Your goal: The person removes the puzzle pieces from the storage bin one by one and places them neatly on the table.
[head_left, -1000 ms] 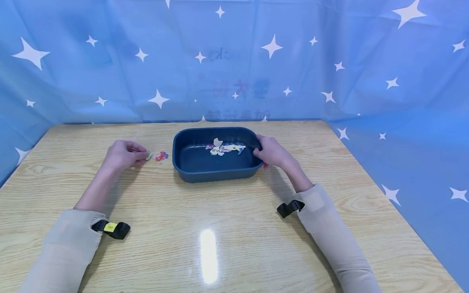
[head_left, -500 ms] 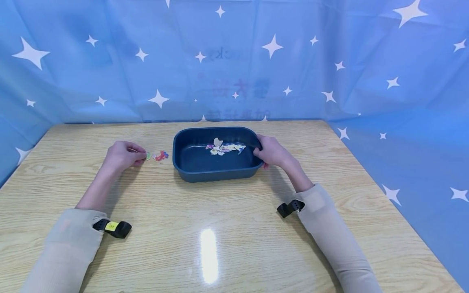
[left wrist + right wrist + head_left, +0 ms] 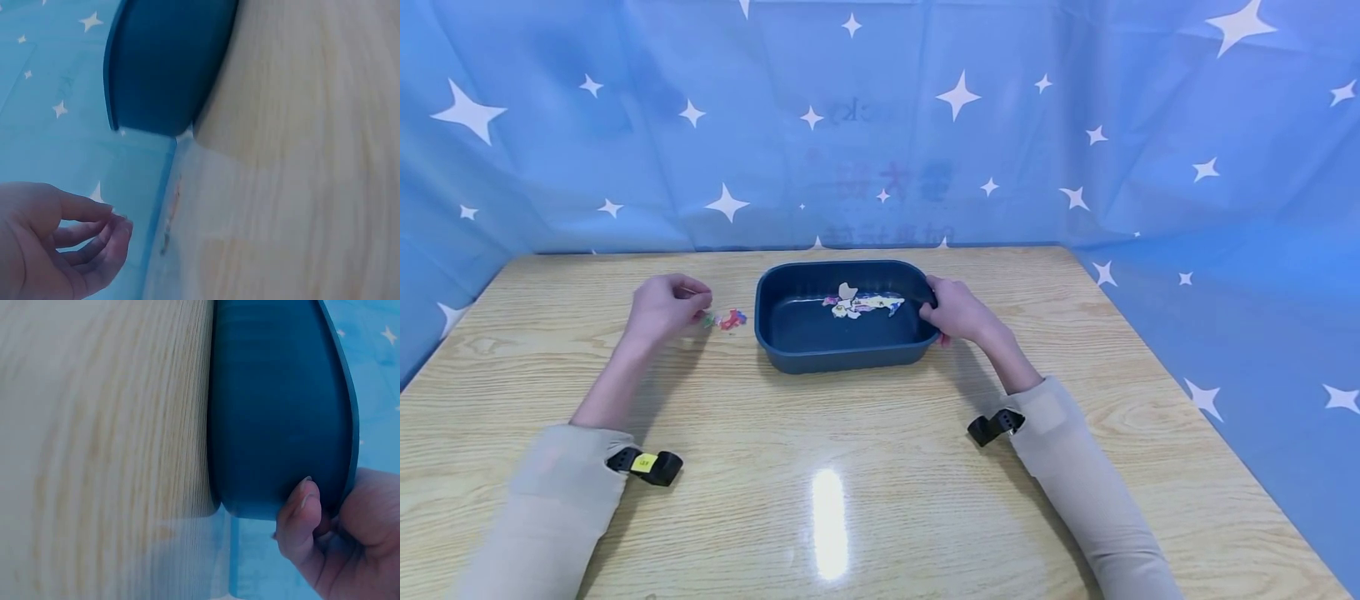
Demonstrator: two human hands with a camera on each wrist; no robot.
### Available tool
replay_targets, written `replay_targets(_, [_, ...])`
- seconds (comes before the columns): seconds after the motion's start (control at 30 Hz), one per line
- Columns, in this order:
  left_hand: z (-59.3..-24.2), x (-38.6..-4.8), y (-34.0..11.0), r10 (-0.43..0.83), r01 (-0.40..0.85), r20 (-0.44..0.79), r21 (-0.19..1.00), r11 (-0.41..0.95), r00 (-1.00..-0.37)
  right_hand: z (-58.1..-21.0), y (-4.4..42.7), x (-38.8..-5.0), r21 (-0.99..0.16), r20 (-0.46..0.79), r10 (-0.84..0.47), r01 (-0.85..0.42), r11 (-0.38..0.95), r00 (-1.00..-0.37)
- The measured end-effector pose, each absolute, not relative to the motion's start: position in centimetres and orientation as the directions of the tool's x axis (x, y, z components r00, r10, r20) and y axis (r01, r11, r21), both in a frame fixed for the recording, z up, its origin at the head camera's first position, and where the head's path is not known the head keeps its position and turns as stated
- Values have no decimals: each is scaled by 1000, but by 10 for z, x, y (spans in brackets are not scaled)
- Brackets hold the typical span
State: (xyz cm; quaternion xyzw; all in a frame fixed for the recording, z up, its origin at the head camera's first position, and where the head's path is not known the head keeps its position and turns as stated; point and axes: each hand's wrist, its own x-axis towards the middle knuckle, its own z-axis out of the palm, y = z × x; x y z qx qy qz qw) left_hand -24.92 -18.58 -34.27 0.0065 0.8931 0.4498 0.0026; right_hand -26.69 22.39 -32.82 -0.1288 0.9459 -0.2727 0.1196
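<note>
My right hand [image 3: 958, 310] grips the right end of a dark blue plastic bin [image 3: 850, 360]. In the right wrist view, the right hand [image 3: 334, 534] has its fingers on the bin's outer wall and the rim in its grasp. Cut-out paper-like pieces [image 3: 868, 303], whitish with coloured prints, lie inside the bin. My left hand [image 3: 666, 308] is left of the bin, just above small red, blue and green pieces [image 3: 730, 320] on the table. In the left wrist view, the left hand [image 3: 69, 244] has loosely bent fingers with tips close together; no piece shows between them.
The bin stands on a light wood-grain table [image 3: 722, 467] near its far edge. Behind and to the right hangs a blue curtain [image 3: 880, 125] with white stars. A black wrist camera [image 3: 658, 468] sits on the left sleeve, another camera [image 3: 992, 427] on the right.
My left hand has lifted and moved slightly right, away from the green piece that was at its fingertips; that piece stays on the table. The right hand and bin have not moved.
</note>
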Motion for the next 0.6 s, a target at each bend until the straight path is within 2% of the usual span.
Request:
replay_targets(0.37, [-326, -241, -160, 23, 150, 161, 848, 508, -987, -329, 222, -269, -549, -155, -316, -184, 815, -936])
replay_targets(0.6, [-316, -238, -139, 40, 203, 212, 844, 497, -977, -329, 224, -269, -550, -156, -313, -181, 815, -937])
